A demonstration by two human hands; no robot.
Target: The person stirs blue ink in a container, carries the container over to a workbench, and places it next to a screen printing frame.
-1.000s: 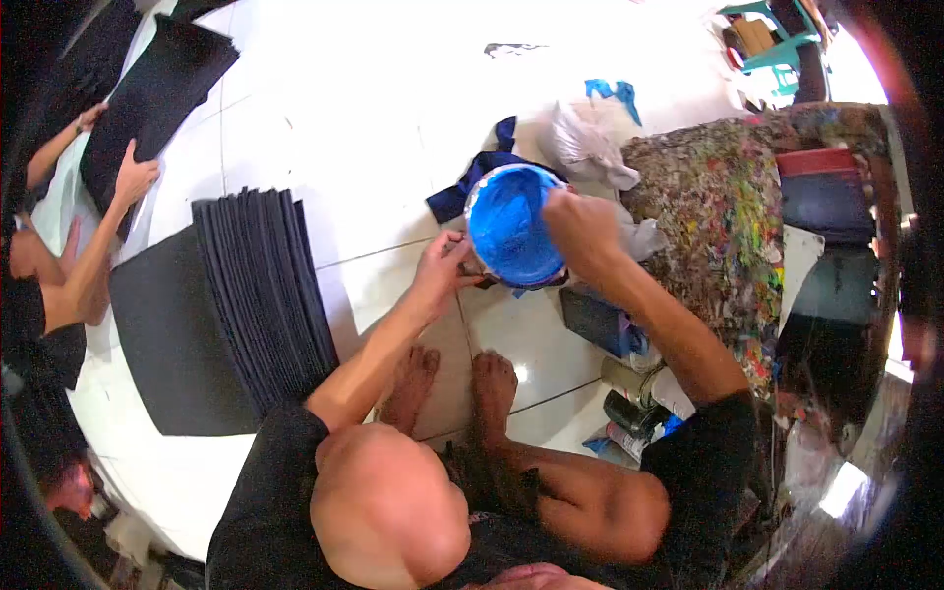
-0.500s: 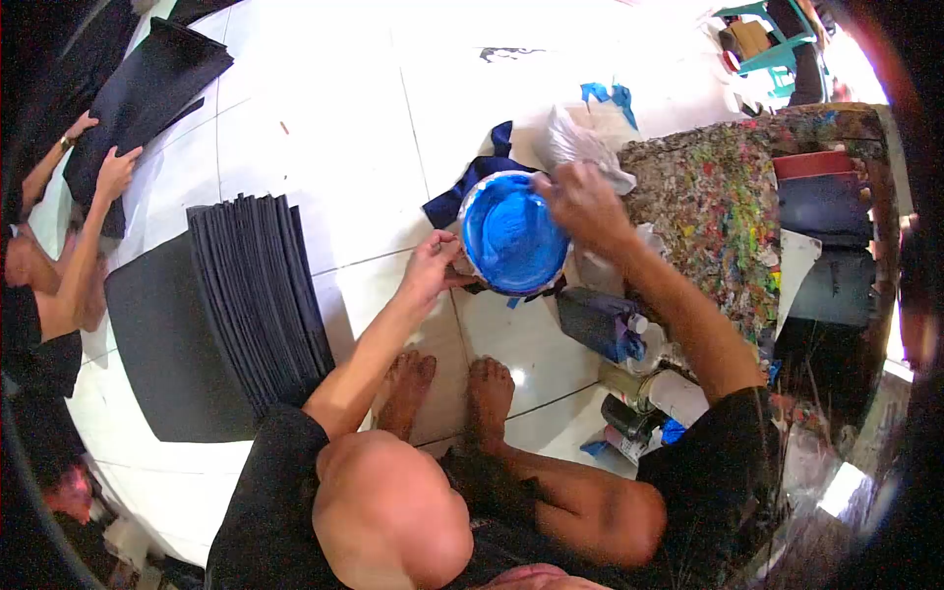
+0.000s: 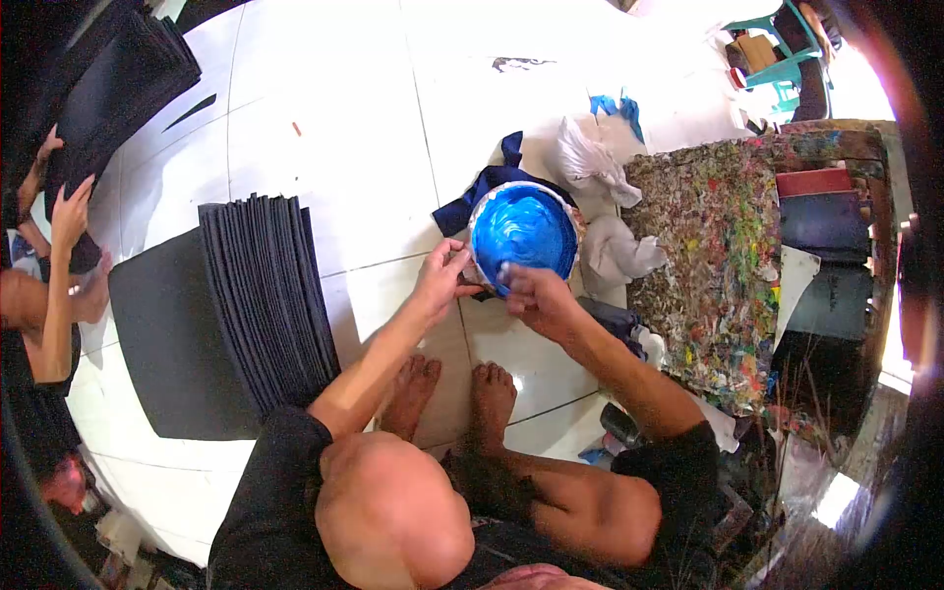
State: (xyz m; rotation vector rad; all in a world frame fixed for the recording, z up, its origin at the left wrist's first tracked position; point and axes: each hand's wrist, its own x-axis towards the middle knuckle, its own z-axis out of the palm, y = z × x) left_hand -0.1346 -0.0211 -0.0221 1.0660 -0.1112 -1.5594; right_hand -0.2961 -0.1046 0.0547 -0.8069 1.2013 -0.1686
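Observation:
A round tub of blue paint (image 3: pixel 521 231) stands on the white tiles in front of my feet, on top of a dark blue cloth (image 3: pixel 478 197). My left hand (image 3: pixel 442 279) grips the tub's left rim with fingers and thumb. At the tub's lower right edge, my right hand (image 3: pixel 539 297) is closed round the end of a stirring tool, of which only a small pale part shows over the paint. The paint's surface is swirled.
Left of me stands a stack of black sheets (image 3: pixel 261 295). At far left a co-worker's hands (image 3: pixel 71 211) hold more black sheets (image 3: pixel 108 108). White plastic bags (image 3: pixel 615 251) lie right of the tub, beside a paint-crusted board (image 3: pixel 703 265). Bottles and cans sit under my right arm.
My right hand has moved from the tub's upper right rim down to its lower edge. My left hand stays at the left rim. The co-worker's black sheets have shifted left.

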